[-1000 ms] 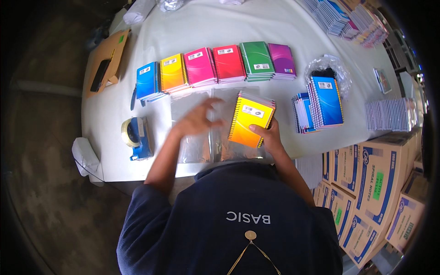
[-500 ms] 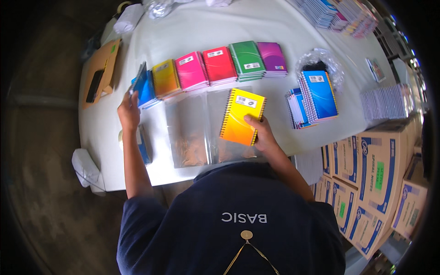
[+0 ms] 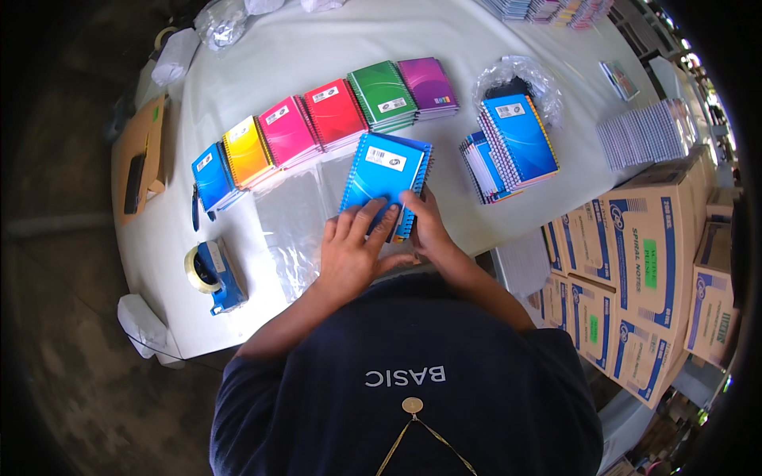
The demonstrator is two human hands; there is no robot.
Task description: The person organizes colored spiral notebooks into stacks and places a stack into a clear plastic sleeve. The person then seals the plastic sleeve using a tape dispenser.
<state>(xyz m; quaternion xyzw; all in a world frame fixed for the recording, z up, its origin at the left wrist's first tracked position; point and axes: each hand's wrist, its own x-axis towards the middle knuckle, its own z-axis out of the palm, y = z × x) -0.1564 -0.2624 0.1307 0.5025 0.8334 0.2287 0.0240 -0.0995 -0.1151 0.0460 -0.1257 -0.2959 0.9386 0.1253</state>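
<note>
- Blue spiral-bound notebook (image 3: pixel 386 182) — held flat on the white table (image 3: pixel 262 63), over a clear plastic sleeve (image 3: pixel 295 230).
- Its near edge is pinched by the right hand (image 3: pixel 429 230); the left hand (image 3: pixel 355 246) is laid on it with spread fingers.

Under my left hand (image 3: pixel 353 250) the blue spiral notebook (image 3: pixel 385 182) has a glossy card cover and wire binding. The clear plastic sleeve (image 3: pixel 298 222) shines; the white desk (image 3: pixel 333 32) cover looks matt and smooth.

Bright daylight, sharp centre, fisheye-dark rim
</note>
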